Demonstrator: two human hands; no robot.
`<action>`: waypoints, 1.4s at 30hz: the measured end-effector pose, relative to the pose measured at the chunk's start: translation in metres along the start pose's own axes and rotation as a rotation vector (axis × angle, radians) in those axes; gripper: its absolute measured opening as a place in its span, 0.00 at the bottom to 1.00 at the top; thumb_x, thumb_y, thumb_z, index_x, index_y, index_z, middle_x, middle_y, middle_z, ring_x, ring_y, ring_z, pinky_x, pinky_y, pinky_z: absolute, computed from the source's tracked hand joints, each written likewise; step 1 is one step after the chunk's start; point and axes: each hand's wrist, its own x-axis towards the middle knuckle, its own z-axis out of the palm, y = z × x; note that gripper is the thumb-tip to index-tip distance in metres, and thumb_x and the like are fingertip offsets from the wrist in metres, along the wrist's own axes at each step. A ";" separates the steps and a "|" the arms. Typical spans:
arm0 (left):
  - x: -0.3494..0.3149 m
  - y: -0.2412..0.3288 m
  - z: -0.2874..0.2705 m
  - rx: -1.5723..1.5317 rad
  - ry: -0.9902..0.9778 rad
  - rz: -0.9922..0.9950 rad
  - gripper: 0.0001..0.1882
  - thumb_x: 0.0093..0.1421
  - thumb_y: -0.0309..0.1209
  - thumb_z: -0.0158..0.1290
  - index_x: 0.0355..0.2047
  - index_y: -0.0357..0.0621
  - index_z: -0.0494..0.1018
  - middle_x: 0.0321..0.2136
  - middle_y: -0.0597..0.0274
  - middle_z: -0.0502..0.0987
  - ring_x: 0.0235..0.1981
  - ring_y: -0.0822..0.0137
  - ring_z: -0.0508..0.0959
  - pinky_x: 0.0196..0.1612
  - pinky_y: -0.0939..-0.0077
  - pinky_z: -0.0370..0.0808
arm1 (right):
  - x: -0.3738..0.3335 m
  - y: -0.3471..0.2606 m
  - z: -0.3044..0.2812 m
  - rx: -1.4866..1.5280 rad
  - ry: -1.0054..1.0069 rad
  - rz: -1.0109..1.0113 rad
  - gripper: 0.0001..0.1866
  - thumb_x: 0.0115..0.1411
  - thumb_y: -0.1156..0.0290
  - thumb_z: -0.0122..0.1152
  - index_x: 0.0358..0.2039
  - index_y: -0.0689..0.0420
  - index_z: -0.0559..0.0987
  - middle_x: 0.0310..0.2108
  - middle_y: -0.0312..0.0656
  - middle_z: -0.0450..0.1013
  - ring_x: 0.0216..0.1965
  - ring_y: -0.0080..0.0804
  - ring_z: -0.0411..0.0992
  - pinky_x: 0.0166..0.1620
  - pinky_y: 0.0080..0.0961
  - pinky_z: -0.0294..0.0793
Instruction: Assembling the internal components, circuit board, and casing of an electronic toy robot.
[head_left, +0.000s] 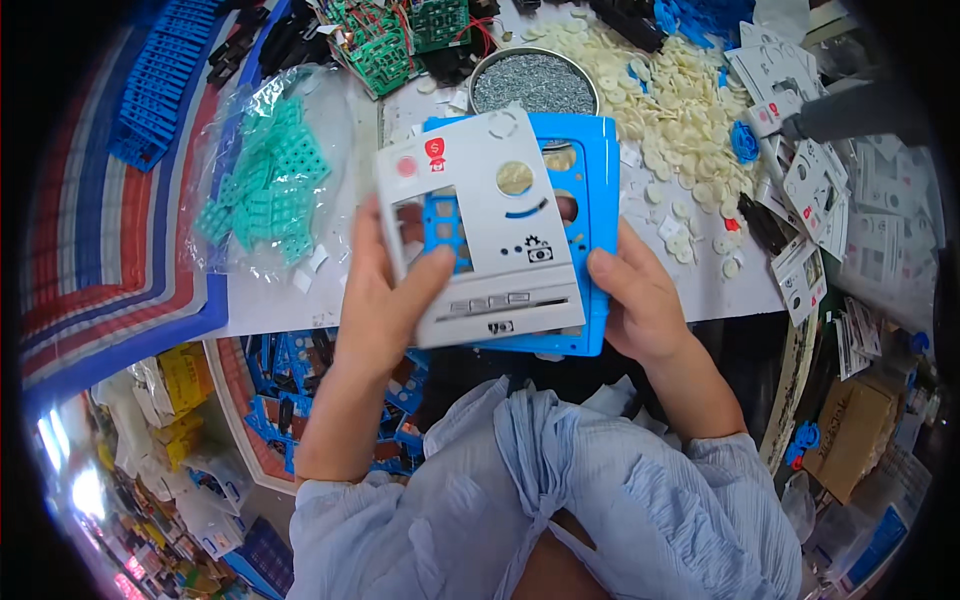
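Note:
My left hand (390, 290) grips a white die-cut faceplate sheet (475, 285) by its left side, thumb on the front and fingers behind. The sheet has a rectangular cutout, a round hole and small printed icons. It is tilted and overlaps a blue plastic panel (597, 180) with several openings. My right hand (640, 300) holds that panel by its right edge, thumb on the front. The sheet's lower edge sits a little askew to the panel; whether the two touch cannot be told. Both are held over the front edge of the white table.
A round tin of small metal screws (535, 85) stands behind the panel, with pale plastic discs (680, 110) heaped beside it. Teal keypads (270, 185) lie bagged at left; green circuit boards (375, 45) are at the back. More white sheets (815, 185) pile at right. Blue parts (270, 400) fill a box below.

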 end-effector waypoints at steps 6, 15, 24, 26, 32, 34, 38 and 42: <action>0.002 0.005 0.001 0.422 0.243 0.195 0.30 0.67 0.21 0.50 0.68 0.32 0.57 0.31 0.69 0.74 0.28 0.83 0.69 0.31 0.89 0.66 | 0.007 0.002 0.000 -0.055 0.009 0.018 0.28 0.73 0.62 0.50 0.68 0.58 0.59 0.54 0.48 0.73 0.46 0.32 0.77 0.46 0.29 0.80; -0.009 0.002 0.011 0.460 0.261 0.182 0.26 0.69 0.22 0.48 0.67 0.33 0.63 0.25 0.75 0.69 0.24 0.85 0.64 0.27 0.87 0.60 | 0.013 0.017 0.000 0.072 -0.033 -0.012 0.31 0.74 0.57 0.48 0.69 0.61 0.56 0.62 0.48 0.66 0.62 0.36 0.69 0.62 0.35 0.71; -0.006 -0.015 -0.001 0.310 0.277 0.132 0.24 0.70 0.23 0.47 0.66 0.32 0.64 0.23 0.75 0.69 0.22 0.85 0.62 0.25 0.87 0.57 | 0.012 0.022 -0.006 -0.141 -0.068 -0.043 0.31 0.72 0.62 0.54 0.68 0.62 0.58 0.61 0.44 0.68 0.60 0.30 0.68 0.61 0.31 0.70; -0.007 -0.018 0.000 0.351 0.295 0.137 0.24 0.70 0.23 0.47 0.66 0.33 0.64 0.24 0.75 0.69 0.22 0.85 0.62 0.25 0.87 0.57 | 0.011 0.022 -0.004 -0.133 -0.082 -0.013 0.31 0.72 0.63 0.55 0.68 0.62 0.58 0.61 0.44 0.67 0.60 0.30 0.68 0.61 0.31 0.69; -0.007 -0.022 -0.001 0.520 0.313 0.189 0.24 0.70 0.24 0.47 0.66 0.35 0.65 0.24 0.75 0.70 0.22 0.84 0.62 0.25 0.87 0.58 | 0.005 0.020 0.001 -0.263 -0.100 -0.083 0.31 0.71 0.65 0.55 0.68 0.62 0.58 0.62 0.44 0.67 0.61 0.29 0.67 0.62 0.31 0.68; -0.009 -0.023 0.000 0.546 0.327 0.196 0.24 0.70 0.24 0.47 0.66 0.35 0.65 0.23 0.75 0.69 0.22 0.84 0.62 0.25 0.87 0.58 | 0.004 0.019 0.001 -0.317 -0.119 -0.097 0.31 0.71 0.66 0.56 0.68 0.62 0.58 0.62 0.44 0.67 0.61 0.29 0.66 0.62 0.31 0.68; -0.013 -0.022 0.000 0.518 0.338 0.188 0.25 0.70 0.24 0.47 0.67 0.35 0.64 0.24 0.75 0.69 0.23 0.84 0.62 0.26 0.87 0.58 | 0.004 0.020 -0.001 -0.288 -0.126 -0.068 0.33 0.70 0.65 0.57 0.69 0.61 0.57 0.62 0.44 0.66 0.62 0.30 0.66 0.62 0.32 0.67; -0.018 -0.019 -0.001 0.481 0.336 0.186 0.26 0.70 0.24 0.47 0.67 0.34 0.62 0.25 0.75 0.69 0.23 0.85 0.62 0.26 0.88 0.58 | 0.004 0.022 -0.003 -0.272 -0.128 -0.052 0.35 0.69 0.65 0.59 0.70 0.61 0.56 0.63 0.45 0.65 0.62 0.31 0.65 0.63 0.32 0.67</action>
